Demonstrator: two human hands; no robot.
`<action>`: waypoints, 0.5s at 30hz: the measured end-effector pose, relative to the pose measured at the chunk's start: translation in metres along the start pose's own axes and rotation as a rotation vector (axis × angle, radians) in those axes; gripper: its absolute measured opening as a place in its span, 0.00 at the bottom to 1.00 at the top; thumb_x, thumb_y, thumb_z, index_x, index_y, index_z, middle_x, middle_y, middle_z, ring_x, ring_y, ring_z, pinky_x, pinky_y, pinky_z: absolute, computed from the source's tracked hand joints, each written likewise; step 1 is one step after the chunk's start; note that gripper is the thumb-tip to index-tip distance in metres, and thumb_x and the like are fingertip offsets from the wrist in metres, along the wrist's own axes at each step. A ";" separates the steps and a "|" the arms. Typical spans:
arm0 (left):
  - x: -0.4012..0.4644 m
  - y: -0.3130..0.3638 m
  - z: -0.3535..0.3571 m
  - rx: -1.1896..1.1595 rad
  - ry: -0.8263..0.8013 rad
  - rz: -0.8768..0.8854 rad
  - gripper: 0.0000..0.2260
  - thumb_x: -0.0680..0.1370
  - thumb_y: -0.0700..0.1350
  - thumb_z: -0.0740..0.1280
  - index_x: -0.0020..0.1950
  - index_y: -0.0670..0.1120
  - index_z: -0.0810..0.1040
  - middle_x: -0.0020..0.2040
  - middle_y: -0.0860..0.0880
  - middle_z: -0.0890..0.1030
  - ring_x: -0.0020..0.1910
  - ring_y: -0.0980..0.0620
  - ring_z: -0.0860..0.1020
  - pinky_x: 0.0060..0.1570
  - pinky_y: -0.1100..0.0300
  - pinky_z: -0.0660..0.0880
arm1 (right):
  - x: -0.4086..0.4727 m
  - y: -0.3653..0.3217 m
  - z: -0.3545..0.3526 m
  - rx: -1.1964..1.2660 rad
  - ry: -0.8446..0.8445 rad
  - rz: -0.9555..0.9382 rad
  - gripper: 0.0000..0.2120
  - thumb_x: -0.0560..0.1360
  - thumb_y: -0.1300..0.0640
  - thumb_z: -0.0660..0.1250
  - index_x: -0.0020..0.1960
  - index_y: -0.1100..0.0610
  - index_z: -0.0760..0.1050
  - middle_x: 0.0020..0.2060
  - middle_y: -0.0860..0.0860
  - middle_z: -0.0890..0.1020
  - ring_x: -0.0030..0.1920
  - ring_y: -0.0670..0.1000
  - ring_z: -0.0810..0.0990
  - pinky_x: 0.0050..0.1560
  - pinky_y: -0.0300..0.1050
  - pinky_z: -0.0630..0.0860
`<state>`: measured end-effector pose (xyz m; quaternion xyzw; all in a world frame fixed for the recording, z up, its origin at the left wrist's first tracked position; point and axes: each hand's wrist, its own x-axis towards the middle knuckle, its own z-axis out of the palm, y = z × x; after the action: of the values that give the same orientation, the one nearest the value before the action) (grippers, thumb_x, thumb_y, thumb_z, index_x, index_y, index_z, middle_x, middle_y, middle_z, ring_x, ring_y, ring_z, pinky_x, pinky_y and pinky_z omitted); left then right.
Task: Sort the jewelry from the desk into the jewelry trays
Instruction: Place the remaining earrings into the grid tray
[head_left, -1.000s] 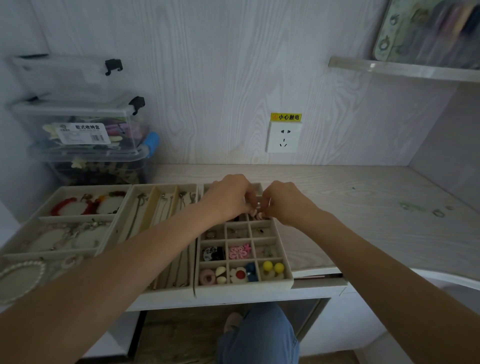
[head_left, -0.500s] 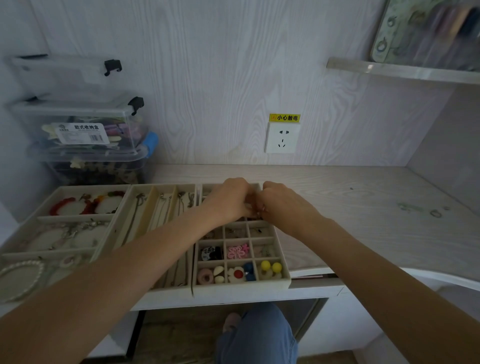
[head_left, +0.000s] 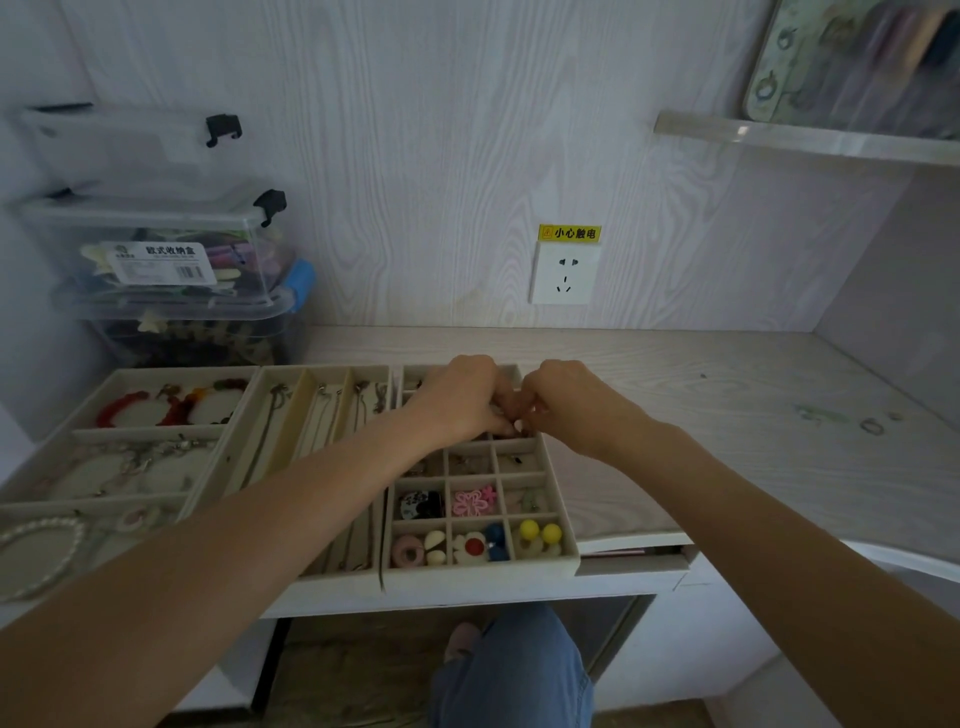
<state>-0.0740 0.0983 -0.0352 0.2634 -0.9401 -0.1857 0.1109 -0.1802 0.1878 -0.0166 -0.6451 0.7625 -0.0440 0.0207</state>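
Both hands meet over the far cells of the grid tray (head_left: 569, 558), the rightmost of three trays on the desk (head_left: 727, 415). The left hand (head_left: 460, 397) and right hand (head_left: 569, 402) are curled, fingertips pressed together around something tiny and pale; what it is cannot be told. Probably two hands are needed to seat a small piece in its cell. A few loose rings (head_left: 871, 427) lie on the desk well right of the grid tray, not yet sorted.

A yellow warning label (head_left: 569, 233) reading "小心触电" is fixed above the wall socket (head_left: 564, 273) at centre frame. "歐式收纳盒" is printed on the white label (head_left: 162, 263) of the clear storage box (head_left: 156, 244) at left.
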 end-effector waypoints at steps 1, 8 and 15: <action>-0.001 0.000 0.000 0.009 0.006 0.009 0.09 0.71 0.46 0.73 0.50 0.49 0.84 0.35 0.58 0.73 0.39 0.57 0.73 0.42 0.59 0.73 | -0.001 0.000 0.001 -0.009 0.022 0.006 0.09 0.78 0.61 0.62 0.54 0.62 0.78 0.47 0.56 0.77 0.44 0.53 0.76 0.45 0.45 0.74; -0.003 0.000 -0.001 0.020 -0.011 0.015 0.07 0.72 0.48 0.72 0.49 0.50 0.84 0.37 0.57 0.74 0.41 0.54 0.75 0.41 0.60 0.70 | -0.010 0.000 0.012 -0.066 0.110 -0.002 0.10 0.79 0.57 0.60 0.57 0.61 0.74 0.51 0.55 0.73 0.47 0.54 0.76 0.41 0.42 0.69; 0.001 -0.002 0.001 -0.007 0.007 -0.004 0.08 0.73 0.47 0.71 0.51 0.48 0.84 0.39 0.56 0.73 0.42 0.57 0.72 0.45 0.60 0.71 | -0.007 0.001 0.010 -0.024 0.093 0.025 0.10 0.79 0.59 0.60 0.56 0.62 0.76 0.52 0.57 0.74 0.49 0.55 0.76 0.49 0.47 0.75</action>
<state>-0.0738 0.0965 -0.0368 0.2655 -0.9386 -0.1882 0.1146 -0.1794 0.1946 -0.0266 -0.6329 0.7713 -0.0646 -0.0218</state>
